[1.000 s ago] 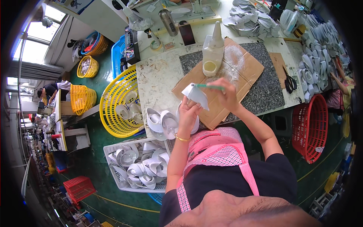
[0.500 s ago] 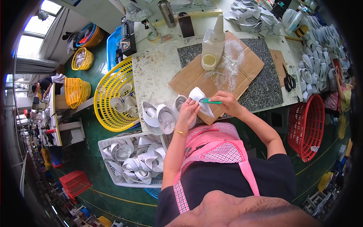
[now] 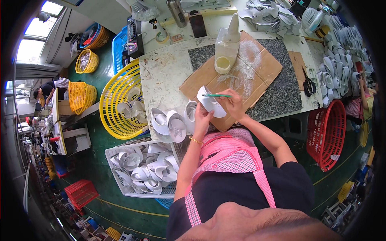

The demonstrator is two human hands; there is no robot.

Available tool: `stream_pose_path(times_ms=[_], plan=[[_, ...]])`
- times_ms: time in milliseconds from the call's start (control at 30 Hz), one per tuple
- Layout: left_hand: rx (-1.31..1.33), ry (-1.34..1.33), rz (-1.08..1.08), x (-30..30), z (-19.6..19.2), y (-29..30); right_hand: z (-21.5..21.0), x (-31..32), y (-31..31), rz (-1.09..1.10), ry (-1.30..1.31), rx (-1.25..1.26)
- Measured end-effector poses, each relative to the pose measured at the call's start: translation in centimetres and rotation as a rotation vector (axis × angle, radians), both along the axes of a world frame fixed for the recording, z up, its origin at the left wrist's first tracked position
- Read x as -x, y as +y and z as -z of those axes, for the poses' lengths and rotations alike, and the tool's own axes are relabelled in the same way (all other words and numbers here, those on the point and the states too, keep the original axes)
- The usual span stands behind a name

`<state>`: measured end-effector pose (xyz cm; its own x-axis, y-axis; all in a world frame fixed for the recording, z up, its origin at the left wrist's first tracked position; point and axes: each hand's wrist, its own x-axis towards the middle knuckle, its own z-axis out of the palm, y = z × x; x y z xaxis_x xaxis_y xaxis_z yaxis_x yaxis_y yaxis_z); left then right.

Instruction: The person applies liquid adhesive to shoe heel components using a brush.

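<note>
My left hand (image 3: 203, 119) pinches a white shoe upper (image 3: 210, 105) by its lower edge, holding it above the near corner of a cardboard sheet (image 3: 265, 66). In my right hand (image 3: 234, 105) is a thin green stick-like tool (image 3: 220, 95), a brush or pen. Its tip meets the upper's face near the top. Beyond the hands, a translucent squeeze bottle (image 3: 225, 48) with a tapered nozzle lies on the cardboard, beside white dried smears. Several curved white shoe uppers (image 3: 177, 126) stand at the table's left edge, next to my left wrist.
A white basket (image 3: 140, 195) full of uppers and a yellow basket (image 3: 105, 116) stand on the left. Black scissors (image 3: 308, 85) lie at the table's right side. On the right is a red basket (image 3: 327, 136); white piles (image 3: 269, 18) occupy the back.
The upper has turned so its broad face shows, and my left hand now grips it lower. My right hand has moved slightly up and left, with the green tool now level across the upper.
</note>
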<state>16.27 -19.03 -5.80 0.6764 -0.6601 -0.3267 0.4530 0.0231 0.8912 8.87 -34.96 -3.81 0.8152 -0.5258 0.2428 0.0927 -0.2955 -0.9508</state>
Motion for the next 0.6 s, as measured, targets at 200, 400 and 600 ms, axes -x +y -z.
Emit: stream_pose_path(times_ms=[200,400,600], plan=[[0.061,0.244,-0.035,-1.1,3.5,1.4,1.2,4.0,-2.9,-0.353,-0.06,0.369],[0.093,0.369,-0.088,-0.3,2.8,0.8,-1.1,3.8,-1.7,-0.144,-0.04,0.251],[0.036,0.389,-0.197,-1.0,3.1,1.1,0.3,4.1,0.0,0.144,0.226,-0.075]])
